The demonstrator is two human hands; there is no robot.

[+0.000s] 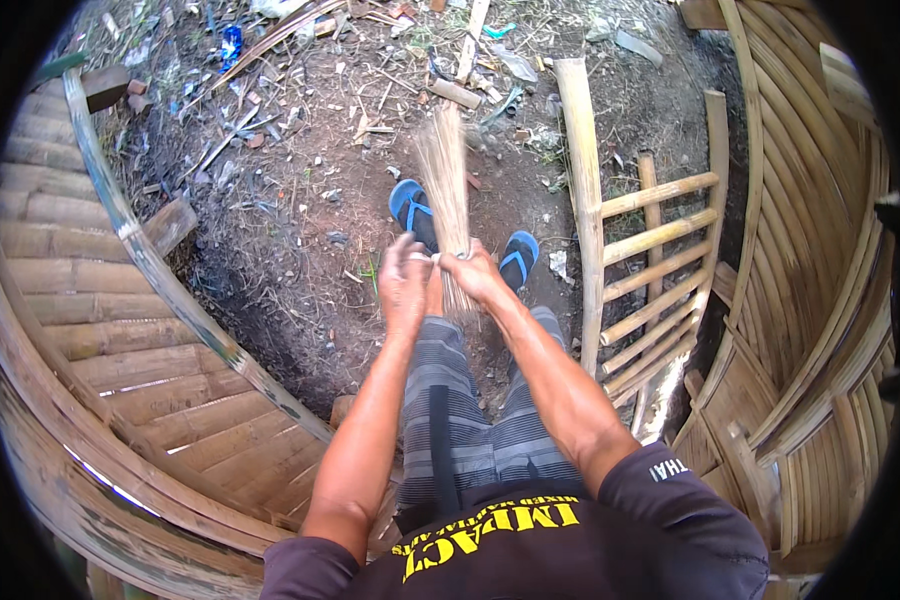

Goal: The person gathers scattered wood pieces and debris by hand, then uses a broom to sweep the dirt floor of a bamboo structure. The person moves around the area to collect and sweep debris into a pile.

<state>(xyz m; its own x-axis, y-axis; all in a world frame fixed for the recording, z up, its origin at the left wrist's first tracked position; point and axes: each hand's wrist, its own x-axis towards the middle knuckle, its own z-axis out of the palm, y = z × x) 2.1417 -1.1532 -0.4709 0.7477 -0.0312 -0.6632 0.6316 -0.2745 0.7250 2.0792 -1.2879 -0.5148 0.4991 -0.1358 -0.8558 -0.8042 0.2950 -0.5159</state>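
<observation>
A bundle of thin, pale tan sticks, a stick broom [447,185], stands out in front of me, its long end pointing away and blurred at the tips. My right hand [473,272] is closed round the bundle near its short end, where stick ends poke out below the grip. Close beside it on the left is my left hand [402,285], raised, its fingers smeared by motion. A small pale bit shows between the two hands, too blurred to make out. Under the broom are my feet in blue and dark flip-flops [519,260].
A bamboo slat bench [120,310] curves along the left. To the right stand a bamboo ladder-like frame [660,230] and a curved bamboo slat wall [820,150]. The dirt ground [310,230] carries scattered litter, a blue wrapper [231,45] and wood pieces [456,93].
</observation>
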